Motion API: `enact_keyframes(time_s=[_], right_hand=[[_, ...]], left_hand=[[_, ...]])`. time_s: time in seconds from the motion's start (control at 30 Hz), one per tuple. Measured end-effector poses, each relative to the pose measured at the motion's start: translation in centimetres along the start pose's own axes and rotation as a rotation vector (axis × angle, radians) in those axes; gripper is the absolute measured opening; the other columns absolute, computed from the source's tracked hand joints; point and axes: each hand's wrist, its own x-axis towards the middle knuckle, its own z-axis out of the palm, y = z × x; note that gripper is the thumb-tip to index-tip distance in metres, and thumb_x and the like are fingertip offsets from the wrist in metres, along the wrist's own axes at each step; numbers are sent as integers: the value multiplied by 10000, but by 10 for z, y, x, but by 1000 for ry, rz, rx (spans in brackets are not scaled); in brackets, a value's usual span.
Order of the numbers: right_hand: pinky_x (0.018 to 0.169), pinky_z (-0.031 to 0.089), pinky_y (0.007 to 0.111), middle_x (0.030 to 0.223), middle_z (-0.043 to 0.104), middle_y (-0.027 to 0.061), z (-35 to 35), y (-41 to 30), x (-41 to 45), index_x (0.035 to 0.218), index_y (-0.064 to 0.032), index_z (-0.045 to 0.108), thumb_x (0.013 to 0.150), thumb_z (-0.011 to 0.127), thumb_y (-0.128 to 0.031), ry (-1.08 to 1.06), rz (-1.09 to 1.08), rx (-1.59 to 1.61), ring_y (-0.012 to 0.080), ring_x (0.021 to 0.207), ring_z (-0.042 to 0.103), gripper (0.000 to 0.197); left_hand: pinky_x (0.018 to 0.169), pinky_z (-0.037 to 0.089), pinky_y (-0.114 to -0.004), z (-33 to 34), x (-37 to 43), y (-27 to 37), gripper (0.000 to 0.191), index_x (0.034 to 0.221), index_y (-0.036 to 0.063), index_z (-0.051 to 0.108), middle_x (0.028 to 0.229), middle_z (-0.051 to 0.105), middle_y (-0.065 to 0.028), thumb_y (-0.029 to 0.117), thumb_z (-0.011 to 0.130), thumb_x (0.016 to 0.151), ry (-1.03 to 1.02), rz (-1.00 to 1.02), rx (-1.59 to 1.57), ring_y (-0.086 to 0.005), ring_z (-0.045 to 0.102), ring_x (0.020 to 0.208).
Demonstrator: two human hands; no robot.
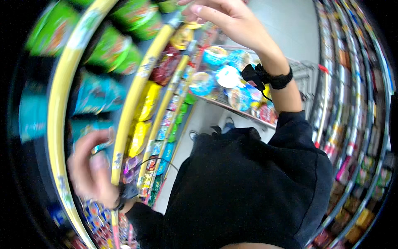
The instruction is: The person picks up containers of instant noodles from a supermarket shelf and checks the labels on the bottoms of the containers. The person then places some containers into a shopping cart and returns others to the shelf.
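Note:
My left hand (93,171), blurred, is at the lower left with curled fingers and thumb apart and nothing seen in it. It is in front of teal snack packets (98,93) on a shelf with a yellow front strip (124,130). At the top edge, my right hand (217,15) is stretched out over the shelf front near green packets (136,18), partly cut off by the picture's edge. No item shows in it. Black bands with small devices are on both wrists.
A wire shopping cart (306,73) holds several blue-and-white tubs (202,83) and some packets. Lower shelves carry yellow packets (140,137) and dark red packets (168,63). Another stocked shelf unit (351,102) runs along the right. Pale floor (284,21) lies between.

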Motion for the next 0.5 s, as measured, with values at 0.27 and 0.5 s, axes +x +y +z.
enact_keyframes(time_s=[0.27, 0.5], right_hand=[[792, 506, 329, 963, 676, 158, -80, 161, -292, 1181, -46, 611, 873, 561, -210, 92, 1228, -435, 207, 881, 651, 353], [855, 489, 392, 1077, 647, 205, 18, 263, -414, 1281, -47, 514, 833, 595, -276, 80, 1183, -277, 334, 978, 629, 510]], left_hand=[[735, 501, -300, 383, -20, -133, 329, 1141, -29, 570, 934, 671, -156, 156, 614, 874, -769, -270, -439, -194, 658, 866], [847, 495, -445, 551, -50, -184, 589, 1224, -63, 489, 1072, 637, -263, 389, 581, 857, -881, -602, 36, -391, 632, 970]])
